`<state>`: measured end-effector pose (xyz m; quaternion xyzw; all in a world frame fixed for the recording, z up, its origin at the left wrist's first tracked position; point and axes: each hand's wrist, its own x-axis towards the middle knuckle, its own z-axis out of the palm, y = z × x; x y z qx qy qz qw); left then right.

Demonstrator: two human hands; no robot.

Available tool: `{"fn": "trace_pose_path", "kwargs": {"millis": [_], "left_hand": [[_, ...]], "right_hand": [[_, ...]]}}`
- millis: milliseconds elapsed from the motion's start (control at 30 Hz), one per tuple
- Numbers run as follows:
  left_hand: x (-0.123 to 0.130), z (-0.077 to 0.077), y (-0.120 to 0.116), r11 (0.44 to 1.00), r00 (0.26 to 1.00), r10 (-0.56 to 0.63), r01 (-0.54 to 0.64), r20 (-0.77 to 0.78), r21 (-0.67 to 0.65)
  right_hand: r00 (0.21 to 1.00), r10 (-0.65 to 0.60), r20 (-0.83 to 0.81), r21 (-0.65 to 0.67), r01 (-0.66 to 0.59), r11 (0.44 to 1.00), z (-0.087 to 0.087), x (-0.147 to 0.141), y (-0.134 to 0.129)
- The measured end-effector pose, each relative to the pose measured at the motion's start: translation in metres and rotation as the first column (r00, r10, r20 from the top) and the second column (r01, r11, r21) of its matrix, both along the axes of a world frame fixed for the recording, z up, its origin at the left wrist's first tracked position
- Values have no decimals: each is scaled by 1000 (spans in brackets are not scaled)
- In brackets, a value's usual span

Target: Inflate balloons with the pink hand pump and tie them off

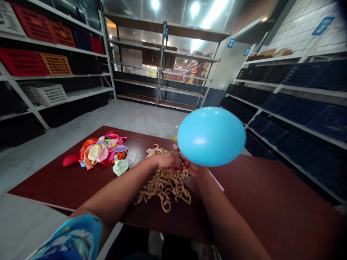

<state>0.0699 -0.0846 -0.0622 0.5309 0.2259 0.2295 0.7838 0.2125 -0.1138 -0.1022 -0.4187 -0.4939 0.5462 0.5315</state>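
An inflated blue balloon point(211, 136) stands above my right hand point(193, 168), and its neck runs down between my hands. My left hand point(168, 161) meets the right one at the neck, with fingers closed around the blue tip. Under both hands lies a pile of tan curled pieces point(162, 184) on the dark red table point(257, 187). Left of it is a heap of uninflated balloons point(101, 153) in many colours, with a pale green balloon point(120, 165) at its near edge. Part of the fingers is hidden behind the blue balloon.
A thin pale strip point(216, 180) lies on the table beside my right forearm. Beyond the table stands a metal shelf rack point(162, 61). Shelves with red and orange crates point(24, 62) are on the left, and dark crates point(294, 108) fill shelves on the right.
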Motion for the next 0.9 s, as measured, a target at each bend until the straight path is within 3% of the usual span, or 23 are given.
{"fn": "trace_pose_path", "kwargs": {"millis": [100, 233, 400, 567, 667, 800, 900], "left_hand": [[-2, 7, 0, 991, 992, -120, 123, -50, 60], [-3, 8, 2, 980, 991, -123, 129, -47, 150], [-6, 7, 6, 953, 985, -167, 173, -46, 250], [-10, 5, 11, 952, 974, -220, 225, -47, 209], [-9, 0, 13, 970, 980, -200, 197, 8, 144], [-5, -3, 13, 990, 993, -120, 120, 0, 73], [-4, -1, 11, 989, 993, -120, 120, -11, 82]], "right_hand": [[992, -55, -114, 23, 58, 998, 8, -6, -1], [974, -71, -214, 15, 76, 997, 15, -12, -1], [977, -2, -214, 15, 6, 1000, 13, -10, -1], [984, 53, -169, -14, -56, 998, 13, -8, -1], [987, 91, -133, -4, -93, 996, 13, -8, 0], [994, 46, -97, 41, -42, 998, 12, -8, 1], [987, -6, -159, 80, 19, 997, 13, -7, 1]]}}
